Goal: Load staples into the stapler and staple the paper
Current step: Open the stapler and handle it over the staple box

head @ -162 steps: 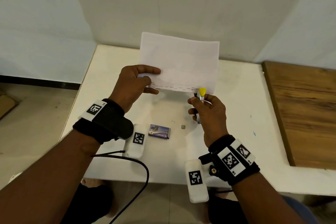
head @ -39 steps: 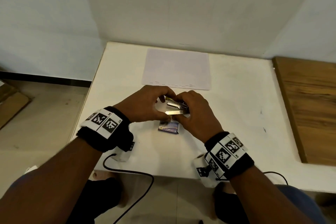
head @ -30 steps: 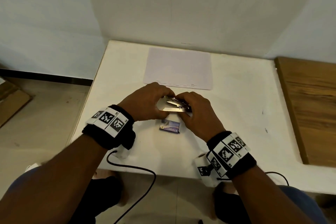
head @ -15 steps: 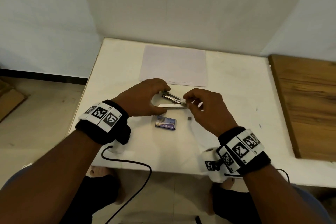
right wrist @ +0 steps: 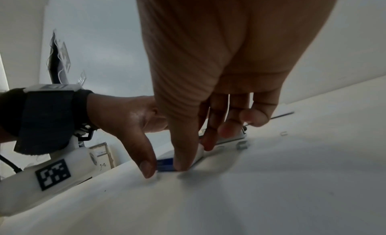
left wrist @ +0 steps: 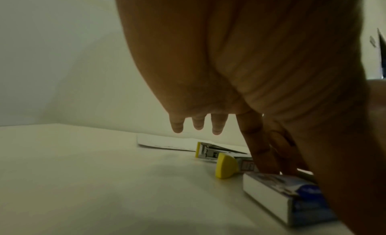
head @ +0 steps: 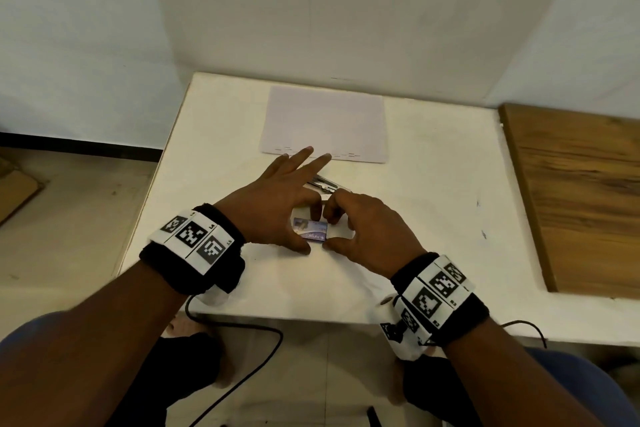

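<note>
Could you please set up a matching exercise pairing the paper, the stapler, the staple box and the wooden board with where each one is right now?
Things:
1. paper
2. stapler
3. staple box
4. wooden board

Places:
A. between both hands' fingertips
B. lying open just beyond the box
C. flat at the table's far side
D. along the table's right edge

Pairs: 1-C, 2-B, 3-A, 4-D

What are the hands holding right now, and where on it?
Both hold the staple box on the table. The left hand pinches its left end with thumb and forefinger; the right hand pinches its right end. The stapler lies free.
</note>
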